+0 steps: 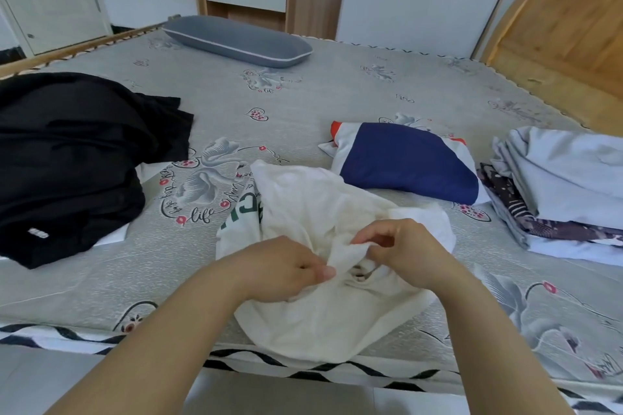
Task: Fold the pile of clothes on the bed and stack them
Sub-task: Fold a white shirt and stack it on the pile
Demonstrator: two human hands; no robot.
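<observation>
The left hand (286,268) pinches a fold of the white T-shirt (323,246) between thumb and fingers, and the right hand (401,249) grips the same ridge of cloth just beside it, both close to the neck opening, which sits near the person's side of the bed (337,91). The shirt lies crumpled at the near edge of the mattress, its hem end trailing away toward the far side, so its long axis appears to run roughly from the person outward, collar nearest; green lettering shows on a turned-up part at its left. The step in hand looks like sorting out the collar before the fold. To do it well, the hands would part along the shoulder line, draw the cloth taut and lay it flat with the print facing down, so that the sleeves can then be turned in evenly. Just beyond the shirt to the right rests a folded navy and white garment (404,162), and farther right a stack of pale folded clothes (566,178). A heap of black clothes (74,158) waits well apart on the left.
</observation>
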